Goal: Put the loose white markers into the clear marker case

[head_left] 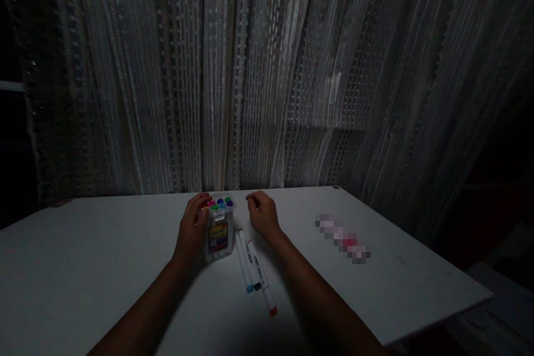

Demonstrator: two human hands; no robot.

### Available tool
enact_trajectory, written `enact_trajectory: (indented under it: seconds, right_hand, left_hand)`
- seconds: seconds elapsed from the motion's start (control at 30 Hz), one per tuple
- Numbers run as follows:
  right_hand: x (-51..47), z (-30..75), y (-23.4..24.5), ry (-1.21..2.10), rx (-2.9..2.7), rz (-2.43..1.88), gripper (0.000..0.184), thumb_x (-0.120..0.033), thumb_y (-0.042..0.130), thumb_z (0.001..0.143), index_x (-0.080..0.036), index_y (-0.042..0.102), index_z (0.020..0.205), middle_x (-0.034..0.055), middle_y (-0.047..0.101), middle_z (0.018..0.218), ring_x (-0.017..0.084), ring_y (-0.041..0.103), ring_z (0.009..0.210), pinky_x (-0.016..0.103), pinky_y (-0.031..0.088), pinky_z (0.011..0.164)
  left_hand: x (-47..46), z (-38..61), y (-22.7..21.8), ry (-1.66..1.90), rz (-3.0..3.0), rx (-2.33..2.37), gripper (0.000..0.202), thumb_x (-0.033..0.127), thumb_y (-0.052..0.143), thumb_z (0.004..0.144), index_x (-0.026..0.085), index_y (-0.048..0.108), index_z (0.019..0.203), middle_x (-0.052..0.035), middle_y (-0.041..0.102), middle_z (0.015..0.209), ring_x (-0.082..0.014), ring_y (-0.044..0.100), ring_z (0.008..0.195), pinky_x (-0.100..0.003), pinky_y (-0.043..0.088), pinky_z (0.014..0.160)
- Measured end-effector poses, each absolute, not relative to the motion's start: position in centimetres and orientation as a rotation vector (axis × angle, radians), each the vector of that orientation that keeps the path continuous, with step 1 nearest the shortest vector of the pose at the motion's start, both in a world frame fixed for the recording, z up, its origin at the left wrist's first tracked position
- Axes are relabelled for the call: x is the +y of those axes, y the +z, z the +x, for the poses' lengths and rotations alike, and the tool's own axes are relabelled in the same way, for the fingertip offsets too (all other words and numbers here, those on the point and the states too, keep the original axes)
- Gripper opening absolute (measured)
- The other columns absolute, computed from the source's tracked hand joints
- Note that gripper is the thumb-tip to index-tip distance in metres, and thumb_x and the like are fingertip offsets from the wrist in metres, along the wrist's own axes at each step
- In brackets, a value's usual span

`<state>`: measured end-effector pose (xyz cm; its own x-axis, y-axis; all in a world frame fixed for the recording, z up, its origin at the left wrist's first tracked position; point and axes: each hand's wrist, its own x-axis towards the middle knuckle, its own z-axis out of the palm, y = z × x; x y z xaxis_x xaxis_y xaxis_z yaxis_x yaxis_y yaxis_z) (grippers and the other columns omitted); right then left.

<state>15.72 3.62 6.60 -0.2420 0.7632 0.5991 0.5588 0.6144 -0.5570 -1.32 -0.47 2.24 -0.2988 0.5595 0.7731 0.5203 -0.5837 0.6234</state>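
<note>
We are looking down at a white table in a dim room, with a pale, striped curtain hanging behind its far edge. Both of our bare arms are reaching forward over the table from the near side.

Our left hand is wrapping around the left side of a clear plastic marker box, fingers curled over its top left corner and gripping it. The box is standing upright near the far middle of the table, showing a yellow and red label on its near face and round marker caps in pink, green, blue and purple at its top.

Our right hand is hovering just to the right of the box, fingers loosely bent and apart, holding nothing. We cannot tell whether it is touching the table.

Three loose markers are lying side by side on the table between our forearms, just near and right of the box. Their caps, blue, dark and orange-red, are pointing toward us.

Farther right on the table, well apart from our hands, a blurred pinkish patch is lying.
</note>
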Motion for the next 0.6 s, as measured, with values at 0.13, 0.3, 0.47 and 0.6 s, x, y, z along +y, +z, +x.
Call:
enact_trajectory:
  seconds: [0.13, 0.3, 0.47, 0.6]
  right_hand:
    - [5.0, 18.3, 3.4, 0.323, -1.919, -1.254, 0.025, -0.017, 0.039, 0.081, -0.015, 0.064, 0.087, 0.006, 0.066, 0.087, 0.013, 0.058, 0.078, 0.021, 0.04, 0.071]
    - [5.1, 19.4, 2.3, 0.289, -2.045, -1.494, 0.025, -0.026, 0.043, 0.08, -0.016, 0.065, 0.08, 0.0066, 0.067, 0.081, 0.014, 0.059, 0.073, 0.021, 0.037, 0.063]
    - [4.3, 19.0, 2.4, 0.355, -2.311, -1.621, 0.025, -0.04, 0.056, 0.071, -0.017, 0.066, 0.074, 0.0084, 0.067, 0.078, 0.017, 0.06, 0.072, 0.024, 0.035, 0.058]
    - [3.9, 18.7, 2.5, 0.358, -2.373, -1.614, 0.026, -0.04, 0.057, 0.069, -0.017, 0.065, 0.078, 0.0085, 0.067, 0.081, 0.018, 0.06, 0.075, 0.024, 0.035, 0.058]
  left_hand:
    - [-0.6, -1.2, 2.3, 2.052, 1.836, 1.432, 0.044, 0.052, 0.033, 0.083, 0.017, 0.052, 0.103, -0.0086, 0.051, 0.112, -0.0222, 0.045, 0.11, -0.038, 0.033, 0.099]
    - [-0.8, -1.2, 2.3, 2.043, 1.809, 1.455, 0.05, 0.055, 0.034, 0.081, 0.017, 0.049, 0.11, -0.0081, 0.051, 0.112, -0.0225, 0.047, 0.108, -0.037, 0.035, 0.097]
    - [-1.0, -1.2, 2.4, 2.032, 1.775, 1.451, 0.05, 0.055, 0.035, 0.081, 0.017, 0.049, 0.11, -0.0078, 0.051, 0.112, -0.0226, 0.047, 0.107, -0.036, 0.036, 0.096]
    - [-1.1, -1.1, 2.6, 2.022, 1.751, 1.435, 0.05, 0.054, 0.036, 0.081, 0.017, 0.049, 0.111, -0.0078, 0.051, 0.113, -0.023, 0.047, 0.108, -0.037, 0.035, 0.098]
